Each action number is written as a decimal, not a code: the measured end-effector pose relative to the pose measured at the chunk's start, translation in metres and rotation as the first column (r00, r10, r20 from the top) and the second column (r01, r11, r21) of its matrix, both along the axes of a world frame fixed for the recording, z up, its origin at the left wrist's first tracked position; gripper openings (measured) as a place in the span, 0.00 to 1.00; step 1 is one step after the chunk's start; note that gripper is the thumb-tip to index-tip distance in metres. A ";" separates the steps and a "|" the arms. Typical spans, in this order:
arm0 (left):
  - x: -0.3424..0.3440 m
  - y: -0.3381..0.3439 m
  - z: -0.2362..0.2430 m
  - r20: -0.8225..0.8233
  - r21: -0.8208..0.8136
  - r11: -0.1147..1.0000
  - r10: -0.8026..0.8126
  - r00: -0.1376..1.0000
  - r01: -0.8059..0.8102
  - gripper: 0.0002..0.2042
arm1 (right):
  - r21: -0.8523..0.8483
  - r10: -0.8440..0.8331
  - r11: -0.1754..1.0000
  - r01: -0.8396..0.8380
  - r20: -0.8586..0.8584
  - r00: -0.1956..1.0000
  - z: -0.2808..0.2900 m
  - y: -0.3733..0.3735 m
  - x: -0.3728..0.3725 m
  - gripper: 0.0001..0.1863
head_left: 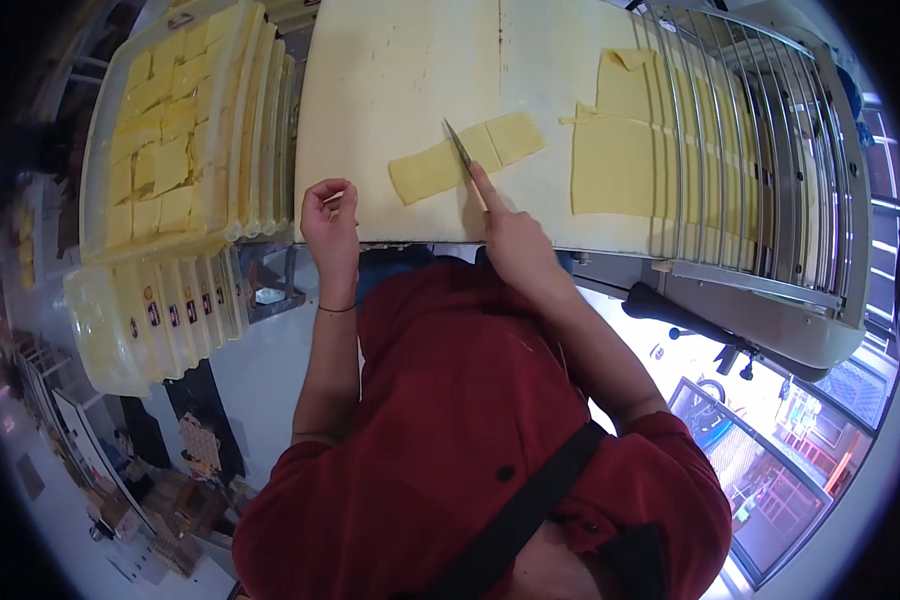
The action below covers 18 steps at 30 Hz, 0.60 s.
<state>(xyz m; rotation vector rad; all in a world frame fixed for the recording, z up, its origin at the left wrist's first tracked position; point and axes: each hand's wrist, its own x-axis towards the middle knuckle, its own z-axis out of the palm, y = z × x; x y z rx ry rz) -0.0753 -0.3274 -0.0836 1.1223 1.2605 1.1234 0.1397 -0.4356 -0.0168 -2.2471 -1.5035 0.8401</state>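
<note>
At far left, a translucent tub (150, 247), uppermost of a stack, holds yellow dough squares (170, 165) laid close together in overlapping rows; the contents of the tubs beneath it cannot be made out. Below stand nested, labelled containers (110, 325), in which nothing can be discerned. The two hands are apart. The left hand (330, 225), fingers loosely curled and apparently free of any object, hangs at the near edge of the pale counter (400, 60). At centre, the dough strip (425, 173) lies flat on the counter, aslant; the knife (458, 145) crosses it, gripped by the right hand (520, 245) with the index finger extended along it. A line already divides off the end piece (517, 138), so the step in hand is judged to be portioning the strip; the next move calls for steady downward pressure without dragging the soft dough. At right, a larger dough sheet (615, 165) runs beneath the wire guard (727, 150) of a machine.
</note>
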 end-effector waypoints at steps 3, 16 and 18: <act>0.002 0.005 0.003 0.019 0.016 1.000 0.014 1.000 -0.014 0.08 | 0.020 0.081 0.996 -0.082 0.031 0.996 -0.023 0.007 -0.005 0.40; 0.048 0.031 0.005 -0.806 0.189 0.828 -0.177 0.565 0.529 0.15 | 0.003 -0.095 0.995 0.095 -0.087 0.992 0.021 0.039 0.026 0.37; 0.044 0.038 0.009 -0.796 -0.002 0.780 -0.380 0.471 0.626 0.15 | 0.095 -0.181 0.981 0.168 0.155 0.971 0.017 0.038 0.045 0.38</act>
